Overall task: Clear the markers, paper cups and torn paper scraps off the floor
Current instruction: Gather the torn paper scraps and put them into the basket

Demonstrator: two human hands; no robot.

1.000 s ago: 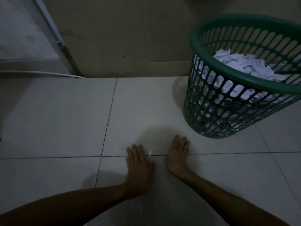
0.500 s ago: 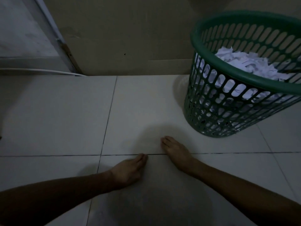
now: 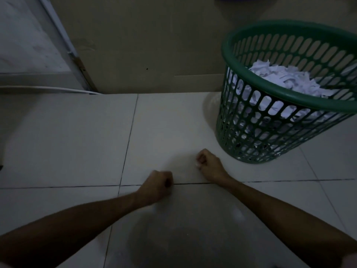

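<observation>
Both hands are seen low in the middle of the frame, resting on the pale tiled floor (image 3: 77, 136). The left hand (image 3: 157, 183) is curled into a fist at the tile joint; what, if anything, is enclosed by its grip cannot be told in the dim light. The right hand (image 3: 207, 164) is likewise curled, slightly higher and to the right, and a small pale speck is visible at its fingers, possibly a paper scrap, though this cannot be confirmed.

The bulk of the torn paper (image 3: 286, 80) is seen piled inside the green basket (image 3: 251, 132) at the right of the frame, showing white through its slotted wall. No markers or cups are visible on the floor.

Torn paper of this kind is judged to be very light, soft and easily crushed; small bits are likely to cling flat to smooth tile, so they are best pinched at an edge or swept together into the palm. Loose grips may let bits flutter away during carrying.

A wall (image 3: 154, 45) runs across the top, with a door frame (image 3: 63, 45) and a white cable (image 3: 48, 89) at upper left. The basket stands just beyond the right hand; nothing lies between them.
</observation>
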